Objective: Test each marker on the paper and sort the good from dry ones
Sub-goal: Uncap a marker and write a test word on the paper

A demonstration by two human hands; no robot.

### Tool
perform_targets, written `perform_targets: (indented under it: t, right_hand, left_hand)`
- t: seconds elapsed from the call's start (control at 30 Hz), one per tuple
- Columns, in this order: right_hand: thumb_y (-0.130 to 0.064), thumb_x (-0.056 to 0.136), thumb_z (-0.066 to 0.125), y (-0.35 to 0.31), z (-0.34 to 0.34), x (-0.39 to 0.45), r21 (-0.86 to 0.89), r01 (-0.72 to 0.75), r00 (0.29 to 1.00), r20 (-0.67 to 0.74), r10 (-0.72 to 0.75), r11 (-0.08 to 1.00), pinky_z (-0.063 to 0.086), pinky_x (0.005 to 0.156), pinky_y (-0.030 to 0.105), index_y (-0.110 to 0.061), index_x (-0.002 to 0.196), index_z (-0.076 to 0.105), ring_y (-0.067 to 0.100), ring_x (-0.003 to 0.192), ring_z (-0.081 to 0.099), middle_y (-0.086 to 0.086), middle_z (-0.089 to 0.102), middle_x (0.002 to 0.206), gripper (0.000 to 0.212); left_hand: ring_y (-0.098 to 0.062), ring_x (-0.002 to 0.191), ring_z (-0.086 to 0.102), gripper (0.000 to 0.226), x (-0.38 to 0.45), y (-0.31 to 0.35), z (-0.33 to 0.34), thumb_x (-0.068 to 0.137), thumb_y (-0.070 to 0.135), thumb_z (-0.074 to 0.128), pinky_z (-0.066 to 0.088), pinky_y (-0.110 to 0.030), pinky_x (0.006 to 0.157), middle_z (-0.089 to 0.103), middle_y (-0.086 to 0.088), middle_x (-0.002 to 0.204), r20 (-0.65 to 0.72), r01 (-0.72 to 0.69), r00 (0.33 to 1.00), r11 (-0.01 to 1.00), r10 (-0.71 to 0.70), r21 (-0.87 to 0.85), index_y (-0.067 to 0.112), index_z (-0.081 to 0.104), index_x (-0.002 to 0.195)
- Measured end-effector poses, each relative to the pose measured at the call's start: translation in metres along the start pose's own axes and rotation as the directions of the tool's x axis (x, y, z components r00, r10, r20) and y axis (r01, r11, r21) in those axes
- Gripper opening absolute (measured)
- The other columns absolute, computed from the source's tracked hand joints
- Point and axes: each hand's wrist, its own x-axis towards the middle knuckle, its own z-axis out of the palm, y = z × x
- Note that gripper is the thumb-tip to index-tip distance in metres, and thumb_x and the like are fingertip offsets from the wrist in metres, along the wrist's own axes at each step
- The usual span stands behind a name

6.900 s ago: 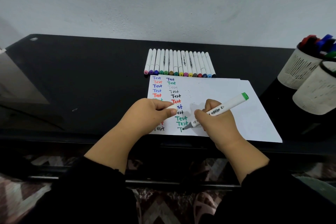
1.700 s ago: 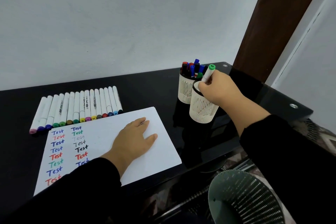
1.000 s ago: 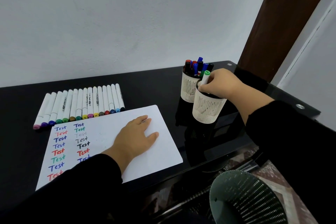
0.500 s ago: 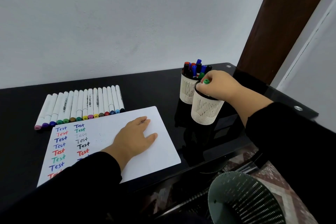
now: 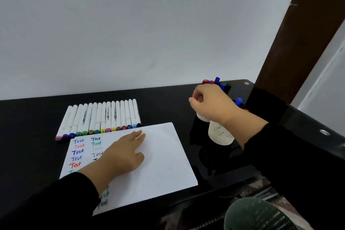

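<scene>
the left hand (image 5: 123, 153) is lying flat on the white paper (image 5: 164, 158), fingers straight and pressed together, covering part of the two columns of coloured "test" words (image 5: 77, 152) written down its left side. the right hand (image 5: 212, 102) is hovering in front of the two white mesh pen cups (image 5: 221, 136), fingers curled in loosely and pinching nothing that shows. capped markers are sticking up out of both cups (image 5: 216, 81). a row of white markers (image 5: 100, 117) is lying side by side on the black table (image 5: 33, 136) just beyond the paper's far edge, coloured ends toward it. a grey mesh bin (image 5: 257, 214) is sitting below the table's near edge.
</scene>
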Motion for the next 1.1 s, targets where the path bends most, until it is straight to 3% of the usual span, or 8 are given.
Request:
perform_targets:
  t: [0.17, 0.37, 0.53, 0.67, 0.8, 0.93, 1.03, 1.1]
  right_hand:
    - [-0.032, 0.091, 0.053, -0.019, 0.038, 0.013, 0.017, 0.074, 0.995, 0.068, -0.075, 0.997, 0.036, 0.070, 0.025, -0.021, 0.082, 0.056, 0.013, 0.086, 0.046, -0.010, 0.049, 0.078, 0.015]
    - [-0.031, 0.092, 0.054, -0.037, 0.090, 0.034, 0.061, 0.077, 0.983, 0.165, -0.086, 0.995, 0.040, 0.061, 0.021, -0.018, 0.089, 0.060, 0.007, 0.076, 0.048, -0.007, 0.054, 0.084, 0.014]
    - [-0.030, 0.094, 0.054, -0.051, 0.131, 0.052, 0.070, 0.020, 0.959, 0.280, -0.039, 0.997, 0.047, 0.069, 0.023, -0.021, 0.099, 0.057, 0.010, 0.079, 0.055, -0.004, 0.057, 0.092, 0.011]
    - [-0.031, 0.094, 0.054, -0.057, 0.159, 0.068, 0.105, -0.060, 0.946, 0.323, 0.023, 0.993, 0.048, 0.071, 0.026, -0.019, 0.114, 0.054, 0.013, 0.084, 0.057, -0.001, 0.058, 0.099, 0.023]
    - [-0.030, 0.092, 0.055, -0.063, 0.176, 0.085, 0.090, -0.154, 0.932, 0.343, 0.115, 0.984, 0.050, 0.072, 0.031, -0.012, 0.109, 0.061, 0.019, 0.084, 0.060, 0.006, 0.064, 0.096, 0.026]
    - [-0.028, 0.089, 0.059, -0.072, 0.183, 0.097, -0.006, -0.221, 0.884, 0.420, 0.203, 0.975, 0.040, 0.052, 0.024, -0.011, 0.098, 0.065, 0.014, 0.065, 0.053, 0.004, 0.059, 0.078, 0.021]
    - [-0.026, 0.088, 0.059, -0.077, 0.182, 0.102, -0.071, -0.235, 0.872, 0.424, 0.242, 0.969, 0.033, 0.047, 0.023, -0.012, 0.084, 0.060, 0.013, 0.057, 0.047, 0.001, 0.051, 0.067, 0.015]
    - [-0.026, 0.088, 0.059, -0.079, 0.181, 0.103, -0.105, -0.242, 0.869, 0.418, 0.263, 0.965, 0.030, 0.046, 0.024, -0.013, 0.070, 0.052, 0.013, 0.052, 0.042, 0.000, 0.045, 0.062, 0.023]
  left_hand:
    - [-0.009, 0.143, 0.002, 0.062, -0.014, -0.028, -0.005, 0.096, 0.034, 0.035, 0.006, -0.027, 0.114, -0.003, 0.012, 0.157, -0.047, 0.100, 0.994, 0.995, -0.099, 0.023, 0.026, 0.006, 0.150]
    - [-0.010, 0.143, 0.001, 0.066, -0.017, -0.056, -0.002, 0.094, 0.051, 0.029, 0.005, -0.027, 0.114, -0.003, 0.011, 0.157, -0.078, 0.107, 0.992, 0.993, -0.103, 0.040, 0.025, 0.007, 0.150]
    - [-0.009, 0.143, 0.001, 0.065, -0.016, -0.062, 0.003, 0.094, 0.051, 0.029, 0.006, -0.025, 0.113, -0.004, 0.012, 0.156, -0.112, 0.096, 0.989, 0.995, -0.093, 0.016, 0.026, 0.006, 0.150]
    - [-0.007, 0.142, 0.004, 0.079, -0.013, -0.067, 0.006, 0.077, 0.057, 0.018, 0.006, -0.023, 0.112, -0.002, 0.013, 0.156, -0.132, 0.083, 0.988, 0.996, -0.084, -0.011, 0.028, 0.008, 0.150]
    - [-0.007, 0.142, 0.004, 0.079, -0.012, -0.069, 0.007, 0.077, 0.057, 0.018, 0.006, -0.021, 0.111, -0.002, 0.013, 0.156, -0.142, 0.070, 0.987, 0.997, -0.072, -0.013, 0.028, 0.008, 0.150]
    - [-0.007, 0.142, 0.004, 0.066, -0.012, -0.070, 0.007, 0.093, 0.051, 0.032, 0.006, -0.023, 0.113, -0.002, 0.012, 0.157, -0.142, 0.067, 0.988, 0.998, -0.068, -0.016, 0.027, 0.009, 0.150]
    - [-0.007, 0.142, 0.004, 0.067, -0.013, -0.070, 0.007, 0.092, 0.052, 0.030, 0.007, -0.022, 0.112, -0.002, 0.012, 0.157, -0.143, 0.061, 0.988, 0.998, -0.061, -0.004, 0.027, 0.008, 0.150]
    - [-0.007, 0.142, 0.003, 0.065, -0.013, -0.070, 0.007, 0.094, 0.049, 0.033, 0.007, -0.022, 0.112, -0.002, 0.012, 0.157, -0.134, 0.063, 0.989, 0.998, -0.064, -0.006, 0.026, 0.008, 0.150]
